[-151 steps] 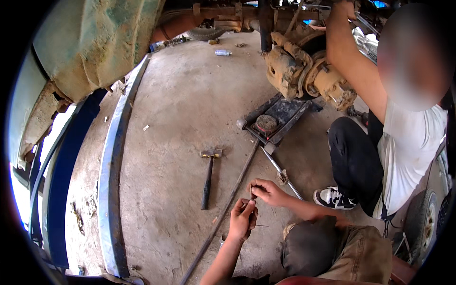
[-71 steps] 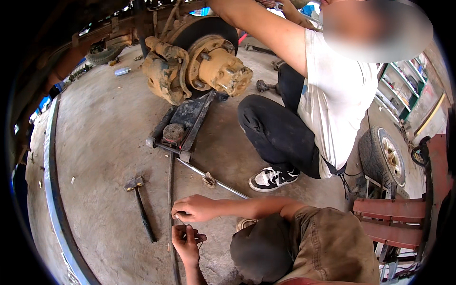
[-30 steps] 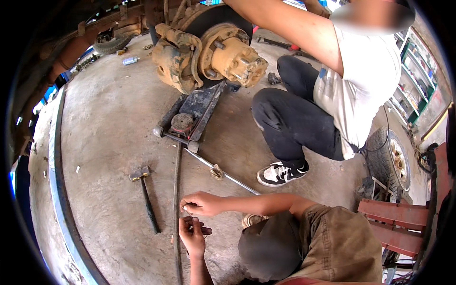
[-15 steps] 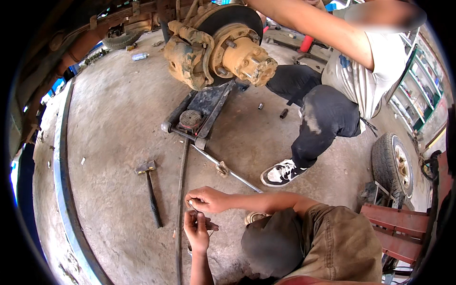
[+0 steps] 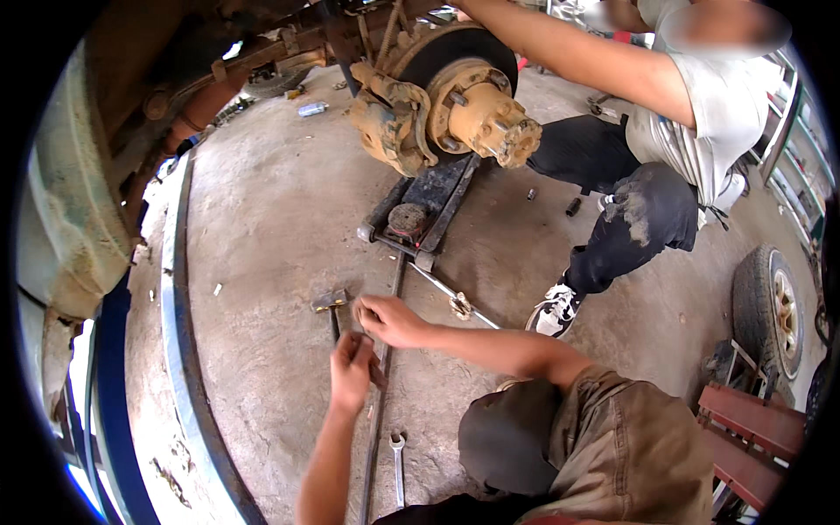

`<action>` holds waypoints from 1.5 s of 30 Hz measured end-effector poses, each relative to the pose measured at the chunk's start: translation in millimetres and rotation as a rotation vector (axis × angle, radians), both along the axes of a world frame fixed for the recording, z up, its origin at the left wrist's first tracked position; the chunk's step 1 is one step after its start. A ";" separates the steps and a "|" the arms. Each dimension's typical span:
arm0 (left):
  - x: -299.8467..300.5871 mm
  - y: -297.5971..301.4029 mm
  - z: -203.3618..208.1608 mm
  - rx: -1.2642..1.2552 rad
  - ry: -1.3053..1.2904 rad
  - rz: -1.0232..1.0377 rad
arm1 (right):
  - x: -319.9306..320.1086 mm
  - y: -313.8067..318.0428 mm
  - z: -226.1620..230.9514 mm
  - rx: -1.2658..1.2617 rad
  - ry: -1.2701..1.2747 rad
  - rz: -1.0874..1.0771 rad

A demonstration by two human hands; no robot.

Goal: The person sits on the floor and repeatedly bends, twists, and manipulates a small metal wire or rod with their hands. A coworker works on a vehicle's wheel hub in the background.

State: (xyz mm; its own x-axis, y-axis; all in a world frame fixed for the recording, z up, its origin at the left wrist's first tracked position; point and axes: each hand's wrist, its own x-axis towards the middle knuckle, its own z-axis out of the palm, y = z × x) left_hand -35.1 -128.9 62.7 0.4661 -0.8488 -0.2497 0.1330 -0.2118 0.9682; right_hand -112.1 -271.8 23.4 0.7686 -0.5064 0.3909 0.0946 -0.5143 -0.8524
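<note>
My right hand [image 5: 388,321] reaches in from the right, its fingers curled closed and blurred. Just below it, my left hand [image 5: 352,366] is closed too, thumb against fingers. Whatever small thing they pinch is smeared and hidden by the fingers. Behind my hands lies a hammer [image 5: 330,300], its handle mostly covered by my left hand. A long dark bar [image 5: 374,437] runs along the floor past my hands. Nearer me, an open-ended wrench [image 5: 399,468] lies beside that bar.
Ahead, a rusty wheel hub [image 5: 481,122] with a brake disc hangs above a floor jack [image 5: 418,219]. A co-worker [image 5: 665,184] squats right of the hub, an arm stretched across. A metal rod [image 5: 437,286] slants over the floor. A wheel [image 5: 770,311] stands at right.
The view has swung, so the floor objects sit farther right and lower. My hands now overlap the hammer in view. The wrench near me has come into sight.
</note>
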 end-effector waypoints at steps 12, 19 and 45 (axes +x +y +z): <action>142.3 2.1 56.0 0.409 -1.157 0.231 | 126.9 -35.5 94.0 -0.994 0.803 0.245; 152.8 76.2 -41.0 0.635 -1.120 -0.081 | 148.0 9.1 60.4 -1.144 0.870 0.369; 164.4 67.9 -58.7 0.395 -0.294 0.238 | 189.5 44.0 -26.2 -0.399 0.630 0.320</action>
State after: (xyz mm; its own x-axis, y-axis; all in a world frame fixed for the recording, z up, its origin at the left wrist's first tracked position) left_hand 129.3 -61.0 3.9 0.7323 -0.5790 -0.3585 -0.0425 -0.5643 0.8245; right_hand 77.4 -227.8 -2.8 0.9886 -0.1384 -0.0587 -0.1476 -0.8203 -0.5526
